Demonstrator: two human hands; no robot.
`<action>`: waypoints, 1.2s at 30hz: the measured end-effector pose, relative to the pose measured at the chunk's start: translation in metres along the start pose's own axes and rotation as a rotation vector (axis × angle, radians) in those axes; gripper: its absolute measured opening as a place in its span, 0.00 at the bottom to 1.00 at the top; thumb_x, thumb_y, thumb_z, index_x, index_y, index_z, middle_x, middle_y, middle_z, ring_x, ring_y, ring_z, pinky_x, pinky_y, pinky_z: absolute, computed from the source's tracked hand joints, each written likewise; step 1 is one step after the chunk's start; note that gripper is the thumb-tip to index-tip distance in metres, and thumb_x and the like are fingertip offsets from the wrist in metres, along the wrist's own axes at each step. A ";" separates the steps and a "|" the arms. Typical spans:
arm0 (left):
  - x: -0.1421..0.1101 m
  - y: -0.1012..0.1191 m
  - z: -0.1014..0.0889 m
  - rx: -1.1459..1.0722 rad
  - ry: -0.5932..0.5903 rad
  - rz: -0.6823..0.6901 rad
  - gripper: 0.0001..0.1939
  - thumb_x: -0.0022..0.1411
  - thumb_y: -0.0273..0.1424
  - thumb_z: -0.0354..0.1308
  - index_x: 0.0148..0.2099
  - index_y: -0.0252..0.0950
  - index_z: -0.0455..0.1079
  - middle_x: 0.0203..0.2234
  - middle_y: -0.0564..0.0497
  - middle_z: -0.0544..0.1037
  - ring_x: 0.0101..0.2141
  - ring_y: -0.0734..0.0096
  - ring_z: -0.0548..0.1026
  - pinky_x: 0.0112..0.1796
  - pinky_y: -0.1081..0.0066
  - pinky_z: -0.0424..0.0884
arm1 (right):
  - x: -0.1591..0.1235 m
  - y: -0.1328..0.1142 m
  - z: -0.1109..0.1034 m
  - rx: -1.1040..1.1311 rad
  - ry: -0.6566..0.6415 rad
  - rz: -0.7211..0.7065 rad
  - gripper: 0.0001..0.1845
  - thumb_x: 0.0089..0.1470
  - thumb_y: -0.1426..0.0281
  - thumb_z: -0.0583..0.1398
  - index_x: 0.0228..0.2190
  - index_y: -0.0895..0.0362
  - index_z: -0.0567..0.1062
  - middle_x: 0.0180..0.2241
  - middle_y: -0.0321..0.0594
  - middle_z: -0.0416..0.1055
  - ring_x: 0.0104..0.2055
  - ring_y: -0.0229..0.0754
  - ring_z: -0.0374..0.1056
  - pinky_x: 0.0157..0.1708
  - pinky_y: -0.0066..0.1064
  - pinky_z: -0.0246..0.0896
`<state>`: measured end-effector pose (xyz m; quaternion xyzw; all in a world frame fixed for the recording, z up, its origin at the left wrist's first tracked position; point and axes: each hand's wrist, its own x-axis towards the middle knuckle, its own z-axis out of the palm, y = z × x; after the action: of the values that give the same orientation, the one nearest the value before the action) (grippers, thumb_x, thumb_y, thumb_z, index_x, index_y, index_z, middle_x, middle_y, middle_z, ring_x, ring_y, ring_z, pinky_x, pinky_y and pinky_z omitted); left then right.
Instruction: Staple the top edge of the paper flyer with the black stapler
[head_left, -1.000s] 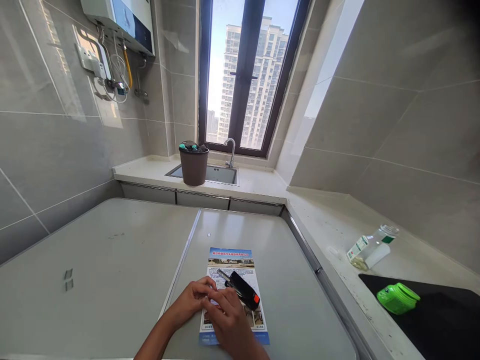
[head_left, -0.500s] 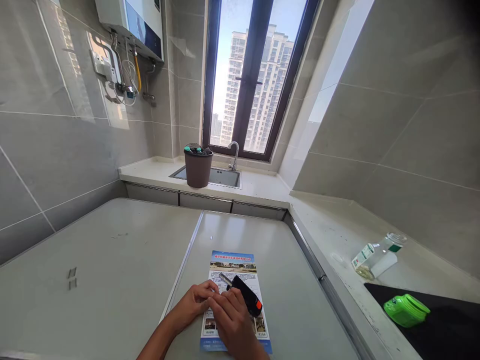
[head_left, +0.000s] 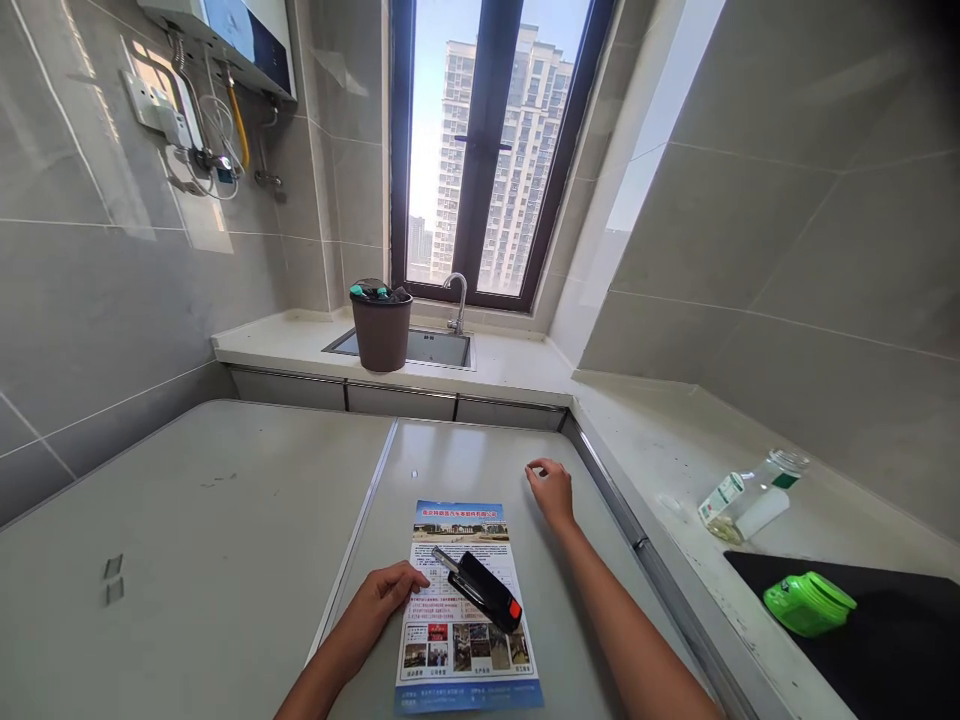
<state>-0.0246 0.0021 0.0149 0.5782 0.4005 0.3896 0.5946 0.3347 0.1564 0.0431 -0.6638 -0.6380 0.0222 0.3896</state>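
Note:
A printed leaflet (head_left: 469, 600) lies on the table with a black stapler (head_left: 489, 592) across it. The stapler has a red end, and a narrow metal part sticks out at its far left. My left hand (head_left: 386, 592) rests at the leaflet's left edge, fingers curled and tips pinched together; what they hold, if anything, is too small to make out. Beyond the leaflet's upper right corner is my right hand (head_left: 551, 492), thumb and forefinger curled into a pinch. I cannot make out anything between them.
Two small metallic strips (head_left: 113, 578) lie at the far left of the table, and a tiny pale piece (head_left: 414, 474) above the leaflet. A brown bucket (head_left: 381, 332) stands by the sink (head_left: 442, 350). On the right counter are a glass jar (head_left: 754, 497) and a green container (head_left: 810, 604).
My hands have come apart. The right hand has moved from over the leaflet to the upper right, uncovering the stapler. My left hand stays near the leaflet's left edge. The view has shifted slightly.

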 end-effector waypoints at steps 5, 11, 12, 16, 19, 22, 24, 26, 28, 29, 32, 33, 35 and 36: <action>-0.002 0.005 0.002 0.019 0.025 -0.010 0.25 0.67 0.53 0.54 0.38 0.36 0.78 0.32 0.50 0.74 0.34 0.65 0.67 0.38 0.69 0.63 | 0.015 0.019 0.028 -0.075 -0.105 0.004 0.08 0.53 0.73 0.59 0.29 0.57 0.81 0.35 0.44 0.79 0.41 0.47 0.70 0.42 0.32 0.59; -0.004 0.007 0.003 0.020 0.022 0.004 0.25 0.68 0.52 0.54 0.36 0.35 0.77 0.31 0.51 0.72 0.33 0.66 0.66 0.38 0.70 0.62 | 0.002 0.032 0.031 -0.150 -0.161 0.020 0.10 0.57 0.72 0.59 0.37 0.56 0.81 0.39 0.42 0.77 0.45 0.44 0.70 0.43 0.28 0.57; -0.003 0.008 0.003 0.015 0.026 -0.001 0.25 0.67 0.52 0.53 0.36 0.35 0.77 0.31 0.51 0.72 0.33 0.67 0.66 0.37 0.70 0.62 | -0.003 0.035 0.027 -0.174 -0.159 0.041 0.10 0.58 0.72 0.58 0.37 0.57 0.80 0.38 0.42 0.77 0.43 0.43 0.70 0.42 0.28 0.57; -0.004 0.012 0.004 -0.007 0.045 -0.039 0.27 0.65 0.55 0.53 0.36 0.35 0.76 0.29 0.52 0.71 0.32 0.66 0.65 0.37 0.70 0.63 | -0.035 0.041 0.006 -0.282 -0.171 0.112 0.12 0.60 0.75 0.55 0.29 0.58 0.77 0.30 0.42 0.73 0.34 0.42 0.67 0.35 0.30 0.53; -0.004 0.006 0.004 -0.001 0.075 -0.031 0.27 0.64 0.55 0.54 0.36 0.35 0.77 0.28 0.52 0.71 0.32 0.66 0.66 0.36 0.70 0.64 | -0.074 0.041 -0.011 -0.329 -0.189 0.079 0.11 0.61 0.74 0.56 0.28 0.56 0.75 0.33 0.41 0.71 0.38 0.43 0.67 0.37 0.30 0.52; 0.004 -0.010 0.000 -0.065 0.156 -0.030 0.25 0.61 0.54 0.59 0.39 0.35 0.77 0.28 0.53 0.72 0.31 0.69 0.68 0.34 0.71 0.65 | -0.112 0.039 -0.023 -0.406 -0.178 0.023 0.10 0.63 0.73 0.55 0.31 0.55 0.74 0.35 0.41 0.69 0.40 0.44 0.66 0.38 0.31 0.51; 0.020 -0.019 -0.005 -0.097 0.231 -0.067 0.28 0.56 0.57 0.61 0.38 0.34 0.76 0.25 0.53 0.71 0.26 0.70 0.68 0.30 0.71 0.66 | -0.129 0.037 -0.026 -0.442 -0.155 -0.007 0.10 0.64 0.73 0.55 0.31 0.54 0.74 0.36 0.41 0.69 0.41 0.44 0.66 0.38 0.31 0.51; 0.043 -0.019 -0.014 0.036 0.259 -0.116 0.30 0.53 0.59 0.60 0.32 0.33 0.74 0.21 0.53 0.71 0.21 0.70 0.67 0.25 0.70 0.66 | -0.138 0.034 -0.027 -0.453 -0.143 -0.031 0.10 0.64 0.73 0.54 0.31 0.54 0.73 0.36 0.40 0.68 0.41 0.45 0.66 0.38 0.32 0.50; 0.073 -0.010 -0.024 0.311 0.303 -0.007 0.22 0.60 0.50 0.57 0.36 0.34 0.75 0.27 0.48 0.77 0.27 0.62 0.75 0.29 0.65 0.72 | -0.140 0.032 -0.027 -0.452 -0.145 -0.048 0.10 0.64 0.74 0.55 0.31 0.54 0.73 0.35 0.40 0.68 0.41 0.45 0.65 0.37 0.32 0.50; 0.089 -0.003 -0.029 0.479 0.381 0.088 0.18 0.64 0.43 0.54 0.42 0.34 0.76 0.33 0.45 0.79 0.34 0.59 0.78 0.37 0.62 0.75 | -0.140 0.032 -0.027 -0.447 -0.145 -0.048 0.10 0.63 0.75 0.55 0.31 0.54 0.72 0.35 0.40 0.68 0.40 0.45 0.65 0.37 0.32 0.50; 0.130 0.010 -0.043 0.749 0.532 0.212 0.18 0.64 0.27 0.50 0.52 0.33 0.75 0.51 0.39 0.77 0.57 0.53 0.72 0.60 0.52 0.64 | -0.138 0.032 -0.028 -0.418 -0.145 -0.047 0.10 0.63 0.75 0.55 0.30 0.54 0.72 0.35 0.40 0.68 0.40 0.45 0.66 0.38 0.32 0.50; 0.140 0.009 -0.047 0.779 0.522 0.218 0.20 0.63 0.24 0.50 0.54 0.32 0.74 0.55 0.38 0.76 0.60 0.54 0.69 0.62 0.53 0.61 | -0.138 0.033 -0.028 -0.406 -0.145 -0.045 0.10 0.63 0.75 0.55 0.30 0.54 0.72 0.34 0.39 0.68 0.40 0.45 0.66 0.38 0.32 0.50; 0.151 0.001 -0.055 0.915 0.394 0.210 0.25 0.61 0.19 0.48 0.59 0.33 0.72 0.59 0.40 0.73 0.63 0.56 0.66 0.64 0.53 0.59 | -0.139 0.035 -0.028 -0.377 -0.145 -0.042 0.11 0.63 0.75 0.55 0.30 0.54 0.72 0.34 0.39 0.68 0.40 0.45 0.66 0.38 0.32 0.51; 0.153 -0.005 -0.059 1.020 0.317 0.195 0.28 0.61 0.17 0.47 0.60 0.34 0.71 0.61 0.41 0.72 0.64 0.56 0.65 0.64 0.53 0.58 | -0.139 0.036 -0.028 -0.362 -0.141 -0.040 0.11 0.63 0.75 0.55 0.29 0.54 0.72 0.34 0.39 0.69 0.40 0.44 0.66 0.38 0.32 0.51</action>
<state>-0.0214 0.1662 0.0052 0.7621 0.5679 0.2817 0.1321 0.3533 0.0265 -0.0224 -0.7068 -0.6706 -0.0541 0.2186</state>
